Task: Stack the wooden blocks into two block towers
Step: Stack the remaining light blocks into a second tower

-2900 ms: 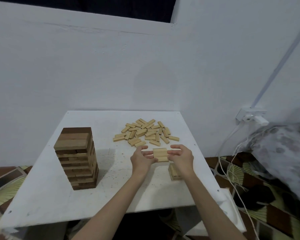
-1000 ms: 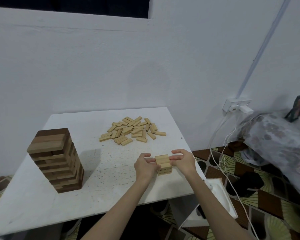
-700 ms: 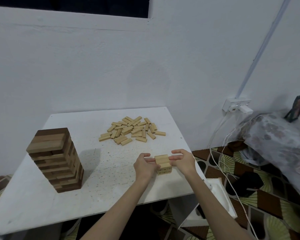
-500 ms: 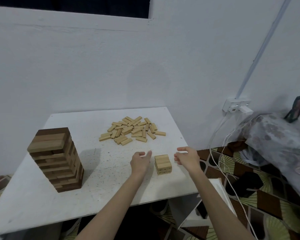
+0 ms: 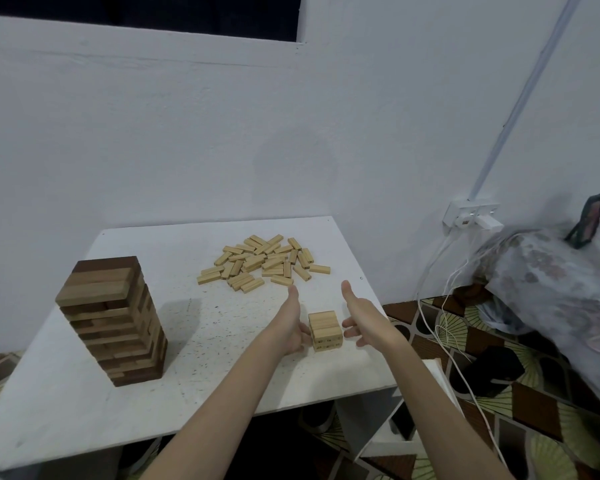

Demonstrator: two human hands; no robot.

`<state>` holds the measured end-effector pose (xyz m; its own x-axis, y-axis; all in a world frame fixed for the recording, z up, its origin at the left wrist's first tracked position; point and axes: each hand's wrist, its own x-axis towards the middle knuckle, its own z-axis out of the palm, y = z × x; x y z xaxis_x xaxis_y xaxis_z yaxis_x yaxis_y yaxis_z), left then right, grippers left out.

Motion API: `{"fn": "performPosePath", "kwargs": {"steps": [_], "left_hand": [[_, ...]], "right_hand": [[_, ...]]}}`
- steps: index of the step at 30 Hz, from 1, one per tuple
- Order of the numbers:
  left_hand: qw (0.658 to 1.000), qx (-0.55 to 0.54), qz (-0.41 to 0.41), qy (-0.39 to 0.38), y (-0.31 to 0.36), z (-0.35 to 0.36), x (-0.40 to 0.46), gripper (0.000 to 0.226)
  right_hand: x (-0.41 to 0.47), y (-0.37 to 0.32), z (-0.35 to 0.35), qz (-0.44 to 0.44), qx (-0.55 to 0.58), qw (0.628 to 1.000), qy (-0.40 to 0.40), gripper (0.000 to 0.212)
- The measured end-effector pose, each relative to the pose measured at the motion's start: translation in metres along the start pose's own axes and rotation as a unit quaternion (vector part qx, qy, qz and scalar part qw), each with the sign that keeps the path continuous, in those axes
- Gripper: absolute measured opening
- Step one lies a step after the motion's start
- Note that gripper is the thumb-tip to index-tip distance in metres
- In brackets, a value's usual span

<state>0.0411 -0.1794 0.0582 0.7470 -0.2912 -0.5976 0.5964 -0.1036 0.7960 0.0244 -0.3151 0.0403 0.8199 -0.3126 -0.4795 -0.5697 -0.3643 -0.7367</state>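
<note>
Left hand (image 5: pixel 289 325) and right hand (image 5: pixel 364 318) — both spread, empty — flanking the small light tower (image 5: pixel 324 330)

We count two block stacks, one tall dark tower (image 5: pixel 113 320) and one short pale stack (image 5: pixel 325 330), one loose pile of blocks (image 5: pixel 262 263), and two hands.

Two bare forearms reach forward from the bottom of the view, angled slightly toward each other. The left hand (image 5: pixel 290 323) is turned on its edge, palm facing right, thumb pointing up and away, fingers loosely extended and holding nothing. The right hand (image 5: pixel 362 315) mirrors it a short way to the right, palm facing left, thumb raised, fingers relaxed and slightly spread. The two hands are apart, not touching each other.
</note>
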Motion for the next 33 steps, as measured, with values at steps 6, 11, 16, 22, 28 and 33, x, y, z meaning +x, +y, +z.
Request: {"fn": "performPosePath", "kwargs": {"steps": [6, 11, 16, 22, 28, 33], "left_hand": [[0.995, -0.100, -0.012, -0.017, 0.003, 0.008, -0.004, 0.070], [0.993, -0.119, -0.020, -0.017, 0.007, 0.013, -0.015, 0.067], [0.994, -0.113, -0.008, -0.006, 0.008, 0.013, -0.017, 0.065], [0.993, -0.118, 0.003, -0.006, 0.013, 0.013, -0.021, 0.067], [0.993, -0.118, 0.002, -0.008, 0.014, 0.013, -0.021, 0.067], [0.993, -0.112, 0.000, -0.020, 0.009, 0.011, -0.012, 0.068]], "right_hand": [[0.000, -0.002, 0.000, -0.009, 0.004, 1.000, 0.002, 0.076], [-0.001, -0.004, 0.000, -0.012, 0.001, 1.000, -0.005, 0.076], [-0.001, -0.005, 0.000, -0.008, -0.005, 1.000, -0.005, 0.077], [0.000, -0.008, -0.001, -0.017, 0.010, 1.000, -0.003, 0.078], [0.005, -0.006, -0.002, -0.018, 0.021, 1.000, 0.010, 0.080], [0.007, -0.005, -0.001, -0.025, 0.035, 0.999, 0.005, 0.075]]}}
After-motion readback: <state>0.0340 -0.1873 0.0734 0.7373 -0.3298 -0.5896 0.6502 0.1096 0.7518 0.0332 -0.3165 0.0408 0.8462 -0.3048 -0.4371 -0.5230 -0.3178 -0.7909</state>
